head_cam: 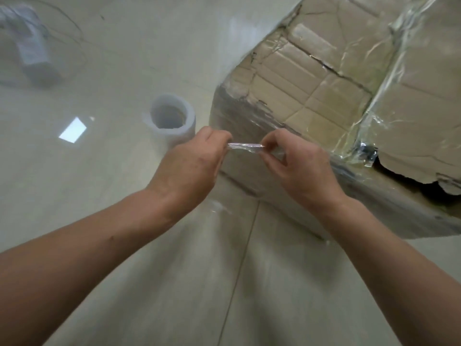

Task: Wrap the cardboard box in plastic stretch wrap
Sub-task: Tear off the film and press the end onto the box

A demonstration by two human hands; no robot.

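Box (349,83), partly filmed and torn, on the floor (274,283) at upper right. Twisted wrap strip (245,146) taut before its near corner, pinched at either end by left hand (192,166) and right hand (296,166). Roll (172,118) upright on the floor, just left of it

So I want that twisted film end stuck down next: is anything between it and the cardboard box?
Nothing visible. The left hand and right hand pinch the twisted film just in front of the near corner of the cardboard box. The roll of wrap stands on the floor to the left, off that path.
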